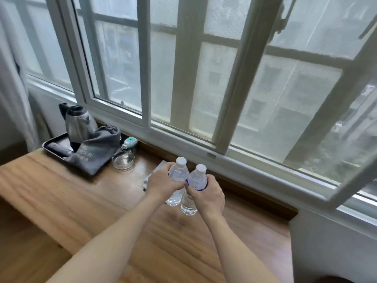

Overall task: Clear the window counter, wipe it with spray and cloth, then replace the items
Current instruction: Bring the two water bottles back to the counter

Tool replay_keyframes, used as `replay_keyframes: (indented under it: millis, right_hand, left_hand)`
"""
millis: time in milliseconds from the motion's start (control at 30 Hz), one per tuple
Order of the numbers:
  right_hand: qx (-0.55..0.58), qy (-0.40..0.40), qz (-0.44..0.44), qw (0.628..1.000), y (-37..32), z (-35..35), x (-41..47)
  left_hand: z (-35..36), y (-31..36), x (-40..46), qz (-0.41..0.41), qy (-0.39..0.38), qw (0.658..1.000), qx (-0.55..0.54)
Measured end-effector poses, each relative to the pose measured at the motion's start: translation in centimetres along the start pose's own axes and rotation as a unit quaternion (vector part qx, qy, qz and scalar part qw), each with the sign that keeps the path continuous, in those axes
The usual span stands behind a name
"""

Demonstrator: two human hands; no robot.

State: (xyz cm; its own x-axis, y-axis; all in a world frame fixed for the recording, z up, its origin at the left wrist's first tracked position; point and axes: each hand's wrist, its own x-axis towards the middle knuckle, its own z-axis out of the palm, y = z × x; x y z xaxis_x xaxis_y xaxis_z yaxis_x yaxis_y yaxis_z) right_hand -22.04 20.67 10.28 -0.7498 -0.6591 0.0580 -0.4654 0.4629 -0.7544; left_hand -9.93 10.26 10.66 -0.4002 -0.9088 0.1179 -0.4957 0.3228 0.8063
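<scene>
Two bare forearms, sleeveless, no rings or watch.

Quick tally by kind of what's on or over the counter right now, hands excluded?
Water bottles: 2, one gripped in the left hand, one in the right hand
Kettle: 1
Tray: 1
Grey cloth bag: 1
Glass ashtray: 1
Small white and teal plug-in device: 1
Paper, partly hidden: 1
Total: 8
</scene>
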Motion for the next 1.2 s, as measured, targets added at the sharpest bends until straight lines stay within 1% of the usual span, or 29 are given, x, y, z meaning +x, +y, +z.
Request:
replay_keyframes:
  millis: [167,300,600,700,833,1000,1200]
  right_hand:
    - [0.007,0.003,0.011,1.000,-5.0,5.3,-0.2]
    - [0.010,0.003,0.015,1.000,-7.6,8.5,0.4]
    - [0.028,0.011,0.003,1.000,-11.2,13.7,5.0]
    - [0.025,0.014,-0.009,1.000,-12.1,15.5,7.3]
    - [0.013,0.014,0.000,1.000,-13.6,18.1,9.5]
    - [0.008,0.034,0.026,0.999,-14.9,20.9,10.8]
    - [0.007,0.078,0.063,0.995,-15.8,23.3,11.9]
  left_hand:
    - [-5.3,-3.6,3.0,0.002,-0.004,1.000,-0.009]
    - [-8.1,-5.8,5.6,0.009,-0.004,1.000,-0.010]
    - [-10.3,-8.8,12.0,0.000,0.006,1.000,-0.009]
    - [-10.9,-9.8,14.5,-0.001,0.009,1.000,-0.008]
    - [-11.5,-11.5,17.7,-0.007,0.010,1.000,-0.013]
    - [-12.1,-13.4,21.2,-0.003,-0.018,1.000,-0.016]
    - [-12.5,-14.8,24.7,0.031,-0.074,0.996,-0.027]
